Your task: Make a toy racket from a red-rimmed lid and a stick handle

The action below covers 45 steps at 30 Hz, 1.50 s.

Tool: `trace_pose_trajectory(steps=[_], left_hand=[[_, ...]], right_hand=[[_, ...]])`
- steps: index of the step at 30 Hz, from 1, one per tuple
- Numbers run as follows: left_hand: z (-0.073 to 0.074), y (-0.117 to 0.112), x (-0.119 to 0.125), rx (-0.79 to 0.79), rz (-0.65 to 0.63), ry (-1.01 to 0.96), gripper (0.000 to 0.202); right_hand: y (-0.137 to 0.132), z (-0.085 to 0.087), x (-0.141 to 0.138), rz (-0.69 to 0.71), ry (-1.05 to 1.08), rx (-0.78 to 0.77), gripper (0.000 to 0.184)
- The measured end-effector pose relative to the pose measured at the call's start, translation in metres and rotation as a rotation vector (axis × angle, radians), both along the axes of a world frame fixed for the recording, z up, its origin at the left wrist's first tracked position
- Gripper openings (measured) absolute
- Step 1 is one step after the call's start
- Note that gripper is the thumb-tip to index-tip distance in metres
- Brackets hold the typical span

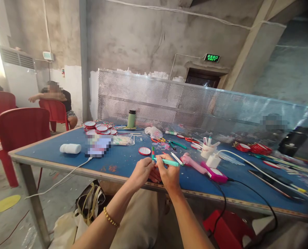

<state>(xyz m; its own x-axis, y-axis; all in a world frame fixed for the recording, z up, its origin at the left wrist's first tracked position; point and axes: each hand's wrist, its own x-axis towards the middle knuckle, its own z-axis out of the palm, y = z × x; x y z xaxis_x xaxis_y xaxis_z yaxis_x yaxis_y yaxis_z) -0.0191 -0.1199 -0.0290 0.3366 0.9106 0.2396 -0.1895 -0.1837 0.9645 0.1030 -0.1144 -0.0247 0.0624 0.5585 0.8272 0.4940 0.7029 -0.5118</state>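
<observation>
A: We hold the turquoise plastic marker pen (169,162) in our right hand (171,174). The fingers are closed around its barrel, and the pen lies almost level, pointing to the right, just above the near edge of the blue-topped work table (53,148).

B: And our left hand (143,172)? We see a thin strip with red and green bands (153,153) standing upright from it.

A: Yes, the left fingers pinch the lower end of that strip. The two hands touch each other, fingertips against fingertips, in front of our knees.

B: What could go wrong, in our opinion?

A: The strip is thin and gripped only at the bottom, so we think it can bend or slip if the pen pushes it from the side. Also the pen tip can mark our fingers, because they are so near.

B: The white charging cable (247,162) and the pink handheld device (203,168) lie just beside our right hand. An elbow moving outward could pull them.

A: True. The small round red-rimmed disc (144,151) is also near, behind the left hand, and could be pushed away.

B: How are the arms?

A: Both forearms rise from below and meet in the middle. The wrists are bent a little inward. The left wrist wears a bracelet of golden beads (111,218).
</observation>
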Motion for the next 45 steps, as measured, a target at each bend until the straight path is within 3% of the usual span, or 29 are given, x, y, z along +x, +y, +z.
trace_pose_trajectory(steps=[45], left_hand=[[-0.0009,0.0002,0.0002,0.026,-0.01,-0.009,0.03]], right_hand=[[0.0079,0.0008,0.0014,-0.017,0.011,-0.015,0.024]])
